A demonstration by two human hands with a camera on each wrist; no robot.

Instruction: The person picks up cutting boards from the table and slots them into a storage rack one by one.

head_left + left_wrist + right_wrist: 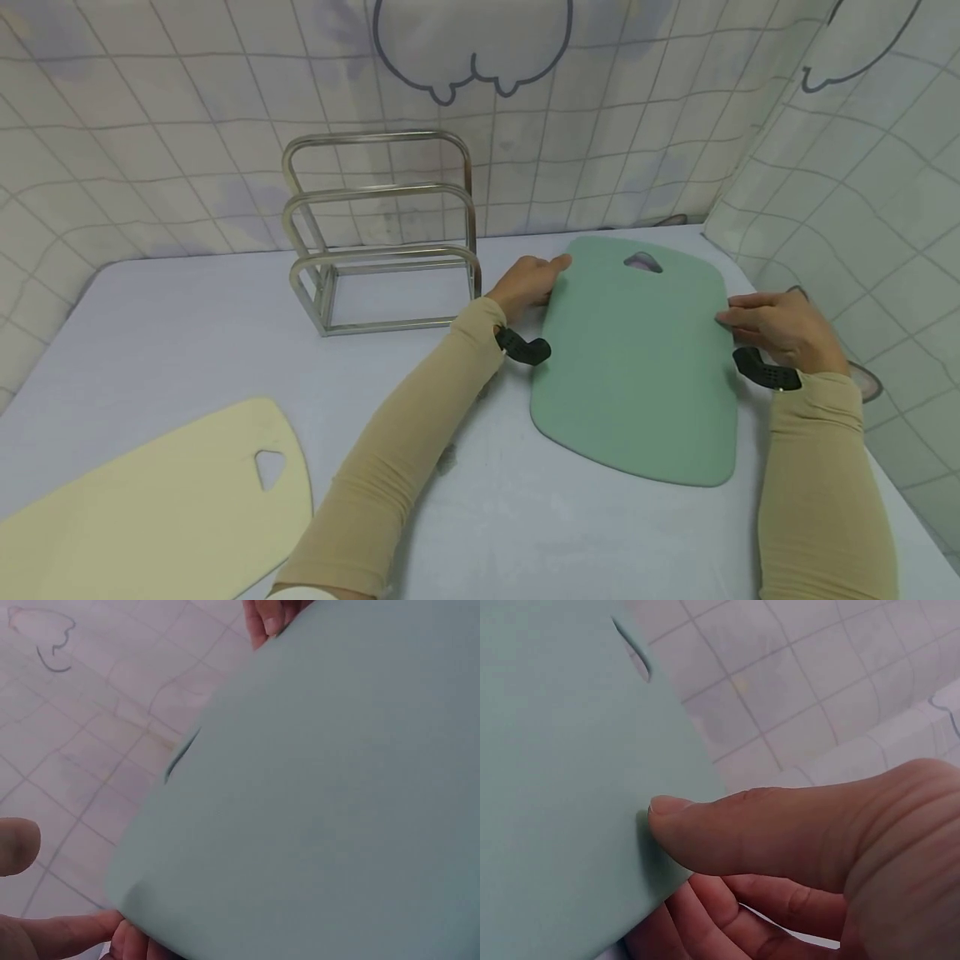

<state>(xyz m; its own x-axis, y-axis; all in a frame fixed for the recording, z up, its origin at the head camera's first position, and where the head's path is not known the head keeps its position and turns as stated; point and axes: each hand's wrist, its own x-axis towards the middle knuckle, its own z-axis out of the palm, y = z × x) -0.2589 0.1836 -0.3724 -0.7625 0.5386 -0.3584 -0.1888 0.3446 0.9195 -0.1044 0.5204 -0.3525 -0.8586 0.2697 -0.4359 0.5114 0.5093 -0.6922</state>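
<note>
A green cutting board (637,375) with a handle slot near its far end is between the two hands. My right hand (783,329) holds its right edge, the thumb (727,825) on the upper face and the other fingers under the rim. At the far left edge is my left hand (528,283); its fingertips (109,924) touch the board's rim, while the thumb (16,846) stands off the board. Fingers of the right hand also show across the board in the left wrist view.
A metal rack (382,327) with three upright loops stands left of the left hand, near the back of the white table (180,333). A pale yellow cutting board (165,508) lies at the front left. Grid-patterned cloth (225,167) hangs behind and at the right.
</note>
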